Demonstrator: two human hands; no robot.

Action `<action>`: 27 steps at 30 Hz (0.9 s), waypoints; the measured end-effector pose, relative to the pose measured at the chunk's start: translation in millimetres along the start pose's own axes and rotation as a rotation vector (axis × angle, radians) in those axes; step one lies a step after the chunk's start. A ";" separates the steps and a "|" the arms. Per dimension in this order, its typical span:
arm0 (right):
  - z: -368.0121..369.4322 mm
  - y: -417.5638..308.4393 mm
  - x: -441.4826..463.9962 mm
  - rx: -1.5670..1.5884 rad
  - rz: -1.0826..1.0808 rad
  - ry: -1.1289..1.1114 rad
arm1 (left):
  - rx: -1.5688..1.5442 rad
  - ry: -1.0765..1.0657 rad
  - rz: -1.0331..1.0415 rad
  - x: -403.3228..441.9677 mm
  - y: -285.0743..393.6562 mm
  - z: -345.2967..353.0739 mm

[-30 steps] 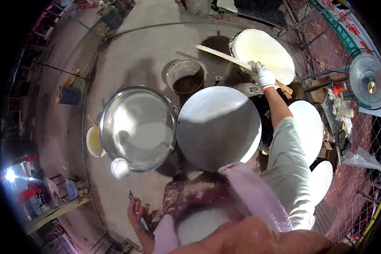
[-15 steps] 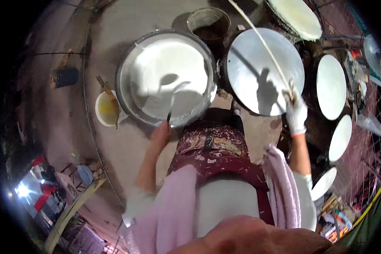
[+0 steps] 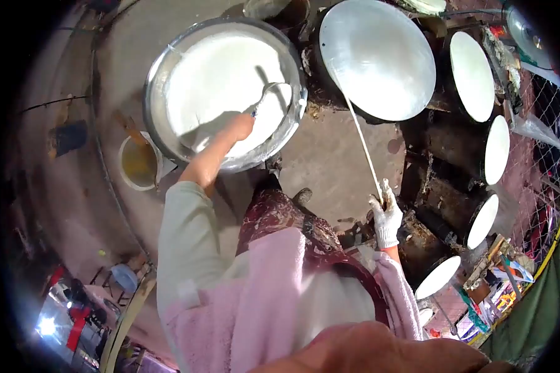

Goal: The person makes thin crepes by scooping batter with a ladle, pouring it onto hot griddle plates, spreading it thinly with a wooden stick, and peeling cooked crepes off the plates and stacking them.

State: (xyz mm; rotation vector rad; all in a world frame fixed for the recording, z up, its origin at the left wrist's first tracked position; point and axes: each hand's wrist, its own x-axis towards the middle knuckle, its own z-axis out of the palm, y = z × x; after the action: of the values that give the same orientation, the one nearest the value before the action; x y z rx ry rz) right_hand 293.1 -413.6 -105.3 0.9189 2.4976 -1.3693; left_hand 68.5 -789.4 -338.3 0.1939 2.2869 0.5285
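Note:
My bare left hand (image 3: 241, 126) grips the handle of a metal ladle (image 3: 269, 93) over a wide metal basin (image 3: 156, 93). White batter-like liquid (image 3: 221, 78) fills much of the basin, and the ladle's head is down at its surface near the right side. My right hand (image 3: 387, 219), in a white knitted glove, holds a long thin pale stick (image 3: 362, 140) between thumb and fingers. The stick's far end reaches the lower left of a large round metal griddle (image 3: 379, 59), whose top looks bare and shiny.
Left of the basin stands a small bucket (image 3: 126, 163) of yellowish liquid with a wooden-handled tool (image 3: 130, 128) in it. Several round white-topped drums, such as this one (image 3: 473, 76), curve down the right side. Wire mesh (image 3: 550, 118) stands beyond them. Another bucket (image 3: 274, 11) sits behind.
My left hand has moved over the basin, carrying the ladle up and right. My right hand has drawn back from the griddle toward my body, with the stick now slanting up-left. The view has shifted.

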 end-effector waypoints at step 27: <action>-62.5 61.8 -156.9 0.547 -0.426 -0.141 | -1.989 -0.014 0.768 -381.5 158.7 -115.3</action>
State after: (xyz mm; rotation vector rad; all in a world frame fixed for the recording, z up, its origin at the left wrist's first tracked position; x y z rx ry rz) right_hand 464.3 -408.2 -50.3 0.3311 2.3284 -2.2313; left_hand 247.1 -795.0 51.7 0.0226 0.6714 2.6824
